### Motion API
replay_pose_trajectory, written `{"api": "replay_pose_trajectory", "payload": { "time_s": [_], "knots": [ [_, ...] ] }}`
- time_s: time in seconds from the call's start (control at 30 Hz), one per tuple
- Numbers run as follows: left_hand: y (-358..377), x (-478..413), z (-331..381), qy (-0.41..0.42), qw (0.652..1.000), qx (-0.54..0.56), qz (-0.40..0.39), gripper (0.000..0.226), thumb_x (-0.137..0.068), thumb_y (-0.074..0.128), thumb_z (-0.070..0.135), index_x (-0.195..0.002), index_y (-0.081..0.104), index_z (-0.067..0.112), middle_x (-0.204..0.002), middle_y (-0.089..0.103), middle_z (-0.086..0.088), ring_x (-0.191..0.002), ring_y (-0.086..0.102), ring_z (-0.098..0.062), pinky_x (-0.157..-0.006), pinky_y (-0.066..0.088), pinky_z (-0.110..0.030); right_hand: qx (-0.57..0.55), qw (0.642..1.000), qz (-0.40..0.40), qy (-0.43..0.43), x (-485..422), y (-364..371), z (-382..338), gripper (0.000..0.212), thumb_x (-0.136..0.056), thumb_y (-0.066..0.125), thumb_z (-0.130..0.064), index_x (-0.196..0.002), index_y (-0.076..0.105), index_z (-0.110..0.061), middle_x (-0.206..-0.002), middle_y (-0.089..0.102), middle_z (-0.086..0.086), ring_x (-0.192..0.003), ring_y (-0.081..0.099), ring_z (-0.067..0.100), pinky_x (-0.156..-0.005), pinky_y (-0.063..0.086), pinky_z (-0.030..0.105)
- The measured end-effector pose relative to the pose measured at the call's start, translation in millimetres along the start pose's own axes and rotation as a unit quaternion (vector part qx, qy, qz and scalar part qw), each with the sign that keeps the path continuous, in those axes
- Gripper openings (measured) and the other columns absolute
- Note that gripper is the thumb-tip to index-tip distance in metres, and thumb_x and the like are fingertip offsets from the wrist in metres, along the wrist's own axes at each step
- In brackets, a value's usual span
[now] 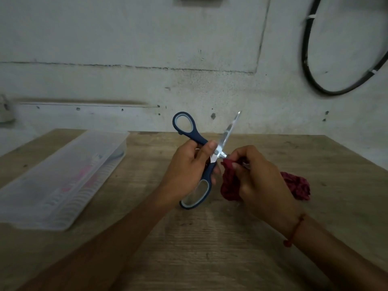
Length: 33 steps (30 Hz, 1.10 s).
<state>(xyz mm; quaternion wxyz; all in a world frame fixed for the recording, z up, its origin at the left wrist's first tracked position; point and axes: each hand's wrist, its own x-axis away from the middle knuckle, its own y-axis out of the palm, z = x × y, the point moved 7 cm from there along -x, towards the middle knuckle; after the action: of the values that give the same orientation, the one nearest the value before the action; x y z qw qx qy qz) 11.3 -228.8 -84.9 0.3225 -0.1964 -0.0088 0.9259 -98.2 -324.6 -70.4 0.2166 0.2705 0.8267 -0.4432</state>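
I am gripping one pair of scissors [197, 137], blades spread wide, at the centre, my left hand [189, 171] curling its fingers [206, 149] round them near the pivot. At 3 o'clock my right hand [258, 177] is pinching one dark red cloth [228, 185] around the second blade, hiding most of it. One clear box [63, 175] is lying on the tabletop [210, 238] at 9 o'clock, its contents blurred.

A plain workshop or utility room, by the look of it: a bare, stained concrete wall [147, 38], scored with cracks and pocked with small holes, rises behind a rough, scuffed wooden counter [210, 238]. A black cable [304, 59] loops across the wall, fastened with white ties [310, 17], while a translucent plastic storage box [63, 175] sits at the counter's left side.
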Motion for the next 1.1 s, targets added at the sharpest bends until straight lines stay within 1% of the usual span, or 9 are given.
{"api": "replay_pose_trajectory", "payload": {
  "time_s": [0.17,0.27,0.4,0.47,0.53,0.67,0.83,0.97,1.1],
  "knots": [
    [-4.7,-2.5,-19.9,-0.055,0.996,-0.061,-0.026,0.036,-0.104,0.045,0.032,-0.083,0.058,0.006,-0.057,0.062,-0.003,-0.046,0.057,-0.019,-0.053,0.050,-0.035,-0.046,0.994,0.074,0.067,-3.6,-24.9,26.5,0.017,-0.096,0.046,-0.002,-0.101,0.047,-0.019,-0.097,0.058,-0.013,-0.087,0.058,-0.002,-0.068,0.050,0.008],
    [-10.9,-6.0,-30.3,-0.082,0.993,-0.076,-0.049,0.034,-0.104,0.046,0.029,-0.093,0.059,0.001,-0.057,0.061,-0.003,-0.043,0.055,-0.015,-0.048,0.049,-0.029,-0.061,0.975,0.182,0.110,-6.3,-63.1,64.6,0.019,-0.097,0.042,-0.001,-0.106,0.043,-0.018,-0.107,0.058,0.001,-0.100,0.060,0.018,-0.081,0.053,0.031],
    [-14.6,-7.1,-31.9,-0.086,0.990,-0.084,-0.080,0.025,-0.102,0.051,0.027,-0.093,0.057,0.005,-0.061,0.061,-0.005,-0.045,0.055,-0.015,-0.048,0.049,-0.028,-0.127,0.923,0.288,0.221,3.5,-108.0,133.2,0.024,-0.095,0.046,-0.018,-0.115,0.047,-0.003,-0.120,0.055,0.016,-0.107,0.059,0.029,-0.085,0.056,0.048],
    [-11.8,-6.3,-31.8,-0.095,0.987,-0.086,-0.102,0.025,-0.100,0.055,0.028,-0.093,0.057,0.004,-0.062,0.062,-0.005,-0.047,0.056,-0.016,-0.049,0.049,-0.026,-0.117,0.915,0.306,0.234,6.7,-114.5,139.1,0.022,-0.097,0.046,-0.020,-0.115,0.046,-0.008,-0.118,0.054,0.013,-0.108,0.059,0.029,-0.088,0.055,0.052],
    [-6.2,-4.4,-32.4,-0.101,0.981,-0.101,-0.130,0.025,-0.099,0.056,0.028,-0.092,0.056,0.004,-0.061,0.063,-0.004,-0.047,0.058,-0.018,-0.049,0.050,-0.027,-0.077,0.935,0.285,0.198,3.2,-106.6,123.9,0.019,-0.099,0.045,-0.014,-0.118,0.045,-0.011,-0.113,0.052,0.005,-0.103,0.058,0.022,-0.088,0.055,0.042],
    [3.2,0.6,-40.5,-0.133,0.968,-0.107,-0.184,0.019,-0.103,0.050,0.021,-0.093,0.056,0.006,-0.067,0.064,-0.006,-0.050,0.067,-0.021,-0.049,0.053,-0.028,0.010,0.992,0.119,0.029,-3.0,-50.7,59.5,0.010,-0.097,0.050,-0.011,-0.106,0.048,-0.015,-0.089,0.056,-0.002,-0.075,0.061,0.006,-0.062,0.047,0.009],
    [3.8,3.4,-45.6,-0.172,0.965,-0.082,-0.179,0.023,-0.104,0.047,0.018,-0.105,0.060,-0.001,-0.070,0.070,-0.006,-0.049,0.066,-0.017,-0.046,0.051,-0.024,0.088,0.990,0.007,-0.113,5.0,3.4,28.4,0.009,-0.093,0.058,-0.013,-0.102,0.060,-0.012,-0.103,0.052,0.001,-0.082,0.052,0.006,-0.072,0.046,0.015],
    [8.3,5.0,-47.7,-0.160,0.972,-0.086,-0.147,0.025,-0.103,0.051,0.018,-0.087,0.059,0.001,-0.058,0.059,-0.003,-0.040,0.046,-0.011,-0.042,0.043,-0.025,0.083,0.992,-0.001,-0.097,3.3,11.6,28.8,0.015,-0.092,0.059,-0.024,-0.103,0.062,-0.016,-0.101,0.057,-0.004,-0.084,0.055,0.006,-0.073,0.053,0.029],
    [11.9,4.8,-48.4,-0.152,0.975,-0.110,-0.117,0.028,-0.102,0.053,0.020,-0.077,0.058,0.009,-0.057,0.053,-0.004,-0.038,0.041,-0.008,-0.042,0.042,-0.026,0.078,0.992,-0.021,-0.100,1.8,17.8,31.5,0.014,-0.090,0.063,-0.024,-0.104,0.065,-0.019,-0.101,0.062,-0.005,-0.089,0.059,0.006,-0.078,0.053,0.027]
  ]
}}
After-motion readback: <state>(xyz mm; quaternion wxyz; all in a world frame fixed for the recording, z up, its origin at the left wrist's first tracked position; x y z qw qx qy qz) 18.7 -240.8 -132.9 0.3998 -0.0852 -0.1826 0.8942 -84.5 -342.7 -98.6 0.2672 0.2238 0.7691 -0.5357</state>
